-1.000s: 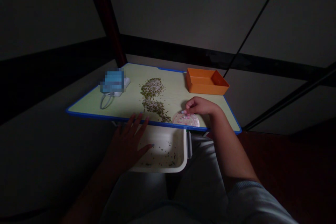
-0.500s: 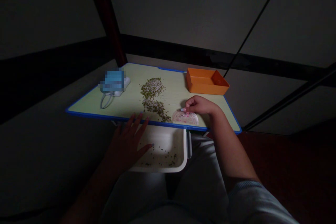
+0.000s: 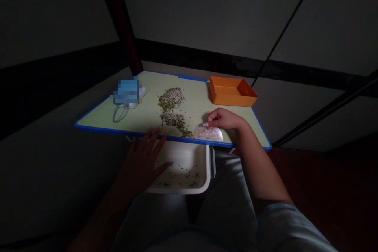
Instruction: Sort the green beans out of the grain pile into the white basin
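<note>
My right hand (image 3: pixel 223 119) is closed, thumb and fingers pinched at the upper arc of a clear half-round protractor (image 3: pixel 217 134) with pink marks. The protractor lies by the table's near edge, its straight side toward me. Left of it, a trail of small green and pale grains (image 3: pixel 174 120) runs back to a larger heap (image 3: pixel 171 98). My left hand (image 3: pixel 147 157) is open, fingers spread, its fingertips at the table's blue edge. Below that hand is a white bin (image 3: pixel 208 171) tucked under the table edge, with scattered grains inside.
An orange box (image 3: pixel 233 99) stands at the back right of the pale green table (image 3: pixel 144 120). A blurred-out blue and white device (image 3: pixel 128 92) with a grey cable loop sits on the left. Walls rise close behind the table.
The protractor has shifted very slightly left and catches more light on its right side. My right hand moved a touch with it. My left hand and the grains have stayed put.
</note>
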Action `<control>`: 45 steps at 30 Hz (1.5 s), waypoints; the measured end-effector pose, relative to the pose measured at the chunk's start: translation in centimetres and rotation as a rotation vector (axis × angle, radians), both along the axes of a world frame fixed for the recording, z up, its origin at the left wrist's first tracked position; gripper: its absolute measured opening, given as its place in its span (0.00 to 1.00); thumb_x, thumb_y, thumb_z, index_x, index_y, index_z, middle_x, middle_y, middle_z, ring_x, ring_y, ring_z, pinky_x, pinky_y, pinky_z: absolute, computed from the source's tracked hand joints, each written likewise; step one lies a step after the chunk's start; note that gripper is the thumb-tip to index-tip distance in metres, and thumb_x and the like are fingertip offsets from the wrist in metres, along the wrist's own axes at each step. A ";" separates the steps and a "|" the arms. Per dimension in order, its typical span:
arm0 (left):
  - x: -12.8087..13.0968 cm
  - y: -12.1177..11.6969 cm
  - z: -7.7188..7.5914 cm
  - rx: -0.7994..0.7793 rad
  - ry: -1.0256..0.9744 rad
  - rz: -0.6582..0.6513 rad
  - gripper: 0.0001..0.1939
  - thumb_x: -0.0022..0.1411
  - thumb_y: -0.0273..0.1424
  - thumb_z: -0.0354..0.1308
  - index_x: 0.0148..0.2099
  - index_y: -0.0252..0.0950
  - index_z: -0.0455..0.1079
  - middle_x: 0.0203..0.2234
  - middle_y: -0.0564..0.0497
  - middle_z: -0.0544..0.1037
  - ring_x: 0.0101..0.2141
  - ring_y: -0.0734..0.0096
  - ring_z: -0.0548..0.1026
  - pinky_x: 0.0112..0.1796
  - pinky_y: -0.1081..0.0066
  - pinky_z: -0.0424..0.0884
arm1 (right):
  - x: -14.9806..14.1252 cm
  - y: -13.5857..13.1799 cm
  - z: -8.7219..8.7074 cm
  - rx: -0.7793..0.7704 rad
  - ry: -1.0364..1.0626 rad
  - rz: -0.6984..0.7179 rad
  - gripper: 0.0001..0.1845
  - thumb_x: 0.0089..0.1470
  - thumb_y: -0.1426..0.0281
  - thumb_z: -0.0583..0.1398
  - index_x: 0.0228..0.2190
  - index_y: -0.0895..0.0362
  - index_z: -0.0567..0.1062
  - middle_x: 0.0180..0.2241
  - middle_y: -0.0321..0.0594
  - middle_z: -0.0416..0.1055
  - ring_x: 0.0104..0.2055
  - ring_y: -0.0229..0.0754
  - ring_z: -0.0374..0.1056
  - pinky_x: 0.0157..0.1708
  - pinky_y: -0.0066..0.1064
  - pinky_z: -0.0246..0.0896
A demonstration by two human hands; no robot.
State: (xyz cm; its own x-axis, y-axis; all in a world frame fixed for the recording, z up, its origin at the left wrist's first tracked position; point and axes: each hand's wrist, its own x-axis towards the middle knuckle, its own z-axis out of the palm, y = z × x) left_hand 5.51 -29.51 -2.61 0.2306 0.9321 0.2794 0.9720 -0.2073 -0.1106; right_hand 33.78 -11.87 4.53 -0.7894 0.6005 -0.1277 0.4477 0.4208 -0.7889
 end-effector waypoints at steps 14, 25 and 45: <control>0.0 0.0 -0.1 0.011 -0.002 -0.004 0.40 0.62 0.52 0.45 0.70 0.39 0.40 0.68 0.42 0.46 0.66 0.47 0.46 0.56 0.41 0.55 | 0.1 -0.1 0.1 -0.050 0.027 -0.009 0.19 0.49 0.57 0.62 0.20 0.60 0.70 0.16 0.27 0.58 0.20 0.29 0.48 0.22 0.26 0.42; 0.0 0.0 -0.2 0.019 -0.001 -0.014 0.41 0.62 0.52 0.44 0.70 0.39 0.38 0.68 0.42 0.45 0.66 0.46 0.46 0.55 0.40 0.57 | 0.1 0.0 0.0 -0.059 0.044 -0.006 0.19 0.49 0.57 0.63 0.21 0.61 0.72 0.16 0.28 0.59 0.20 0.29 0.48 0.22 0.26 0.43; -0.3 0.1 -0.4 0.030 -0.001 -0.021 0.41 0.62 0.53 0.44 0.70 0.39 0.38 0.68 0.41 0.47 0.66 0.45 0.48 0.55 0.41 0.56 | -1.2 -0.6 -0.3 0.070 0.060 -0.011 0.18 0.50 0.60 0.60 0.18 0.59 0.67 0.16 0.27 0.55 0.21 0.30 0.49 0.23 0.26 0.43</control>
State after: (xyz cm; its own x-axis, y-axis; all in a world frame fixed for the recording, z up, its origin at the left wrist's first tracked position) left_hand 5.24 -29.40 -3.02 0.2496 0.9181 0.3079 0.9676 -0.2242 -0.1158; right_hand 32.54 -12.51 4.19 -0.7880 0.6145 -0.0377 0.4049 0.4712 -0.7836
